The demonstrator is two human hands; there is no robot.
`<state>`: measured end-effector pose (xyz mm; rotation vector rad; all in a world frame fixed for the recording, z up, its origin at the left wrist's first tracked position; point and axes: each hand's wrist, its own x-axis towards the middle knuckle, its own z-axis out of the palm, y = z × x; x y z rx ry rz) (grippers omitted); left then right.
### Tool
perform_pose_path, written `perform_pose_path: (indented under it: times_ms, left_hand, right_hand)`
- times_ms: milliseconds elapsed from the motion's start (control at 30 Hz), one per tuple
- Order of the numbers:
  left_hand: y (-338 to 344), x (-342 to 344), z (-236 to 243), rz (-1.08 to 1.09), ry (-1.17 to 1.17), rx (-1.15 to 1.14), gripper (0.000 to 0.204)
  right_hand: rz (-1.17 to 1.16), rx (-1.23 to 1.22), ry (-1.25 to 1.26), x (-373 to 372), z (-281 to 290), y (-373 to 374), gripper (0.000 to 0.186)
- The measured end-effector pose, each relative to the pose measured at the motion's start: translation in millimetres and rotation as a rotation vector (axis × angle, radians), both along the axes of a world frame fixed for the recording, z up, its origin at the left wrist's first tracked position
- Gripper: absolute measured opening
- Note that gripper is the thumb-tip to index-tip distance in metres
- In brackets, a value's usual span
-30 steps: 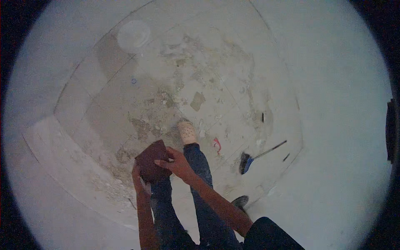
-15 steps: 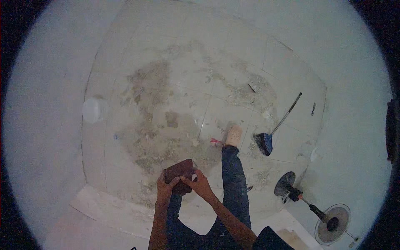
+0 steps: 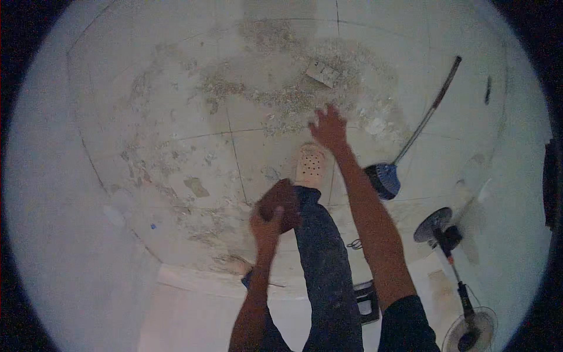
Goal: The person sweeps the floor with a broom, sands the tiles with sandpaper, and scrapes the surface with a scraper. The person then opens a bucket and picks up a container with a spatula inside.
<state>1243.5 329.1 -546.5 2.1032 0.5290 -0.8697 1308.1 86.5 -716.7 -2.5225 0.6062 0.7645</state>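
Off the dark-red blocky piece (image 3: 285,195) goes the right hand (image 3: 330,129), spread and apparently empty over the littered floor (image 3: 267,154), while I see the left hand (image 3: 266,227) gripping it near the perforated shoe (image 3: 311,164), presumably to steady it alone.

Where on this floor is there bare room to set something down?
Bare-looking floor lies right of the broom, nearer than the dark stick. Another mostly bare patch lies left of the clog, above the brown pad in the left hand. Debris crowds the area beyond the right hand.

left grip (image 3: 267,227): curled | right grip (image 3: 329,130): arm (image 3: 375,229) extended, fingers (image 3: 332,110) parted
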Motion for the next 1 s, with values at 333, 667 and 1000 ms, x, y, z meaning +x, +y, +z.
perform_pose_path:
  times_ms: [333, 667, 1000]
  left_hand:
    - [-147, 163, -53, -0.681, -0.003, -0.037, 0.039]
    - [-101, 245, 85, -0.233, 0.235, -0.137, 0.038]
    - [-128, 202, 203, -0.056, 0.557, -0.668, 0.047]
  right_hand:
    - [-0.026, -0.087, -0.183, 39, -50, -81, 0.047]
    - [-1.324, 1.418, -0.334, 19, 224, -64, 0.028]
    - [-1.302, 1.444, -0.356, -38, 365, -5, 0.045]
